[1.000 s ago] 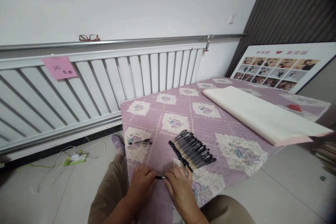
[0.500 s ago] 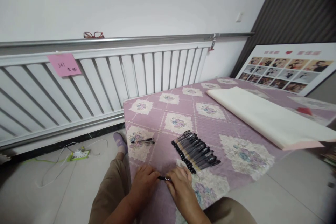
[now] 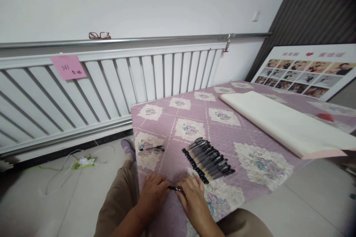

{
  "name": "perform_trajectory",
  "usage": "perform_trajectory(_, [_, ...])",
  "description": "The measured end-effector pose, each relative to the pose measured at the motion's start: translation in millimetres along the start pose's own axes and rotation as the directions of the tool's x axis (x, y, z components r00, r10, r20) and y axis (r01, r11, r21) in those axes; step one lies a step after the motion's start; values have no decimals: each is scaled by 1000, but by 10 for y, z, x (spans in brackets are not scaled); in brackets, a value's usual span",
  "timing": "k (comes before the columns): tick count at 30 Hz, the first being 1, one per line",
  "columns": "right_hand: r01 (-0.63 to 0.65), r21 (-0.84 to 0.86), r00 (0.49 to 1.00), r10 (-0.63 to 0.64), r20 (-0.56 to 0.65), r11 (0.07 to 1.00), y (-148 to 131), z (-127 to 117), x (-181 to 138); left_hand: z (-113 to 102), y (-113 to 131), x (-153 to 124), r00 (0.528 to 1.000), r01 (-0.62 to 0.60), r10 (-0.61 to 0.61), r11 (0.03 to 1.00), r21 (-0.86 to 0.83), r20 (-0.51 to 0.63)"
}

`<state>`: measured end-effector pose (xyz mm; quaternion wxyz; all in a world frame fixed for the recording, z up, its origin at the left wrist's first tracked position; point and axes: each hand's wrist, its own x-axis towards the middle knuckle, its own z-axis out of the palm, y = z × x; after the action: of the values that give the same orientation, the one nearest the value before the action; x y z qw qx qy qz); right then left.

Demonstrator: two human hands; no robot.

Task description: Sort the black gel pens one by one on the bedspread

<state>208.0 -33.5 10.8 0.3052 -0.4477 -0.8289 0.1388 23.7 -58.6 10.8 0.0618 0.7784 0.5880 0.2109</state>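
A black pen (image 3: 174, 188) spans the gap between my two hands, low over the near edge of the cloth. My left hand (image 3: 154, 192) is closed on one end of it, and my right hand (image 3: 191, 196) is closed round the other end; both ends are hidden by fingers. Just beyond my right hand lies a slanting row of several pens (image 3: 209, 160) with dark caps, side by side. A few slim black pen parts (image 3: 152, 148) lie apart on the cloth, beyond my left hand.
The purple floral cloth (image 3: 194, 116) covers the surface. A large pale folded sheet (image 3: 283, 122) lies to the right, before a photo board (image 3: 303, 72). A white radiator (image 3: 111, 85) runs along the wall, with glasses (image 3: 99, 36) above. A power strip (image 3: 85, 162) with cords is on the floor.
Both hands keep the same hold on the pen, with barely any movement. The view has shifted very slightly.
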Motion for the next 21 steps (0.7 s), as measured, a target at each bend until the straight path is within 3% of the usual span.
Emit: perform_trajectory(21, [-22,-86,1000,22,-1,996,-5,7,17,71,-32,14,998,-28,27,1000,-13,-52])
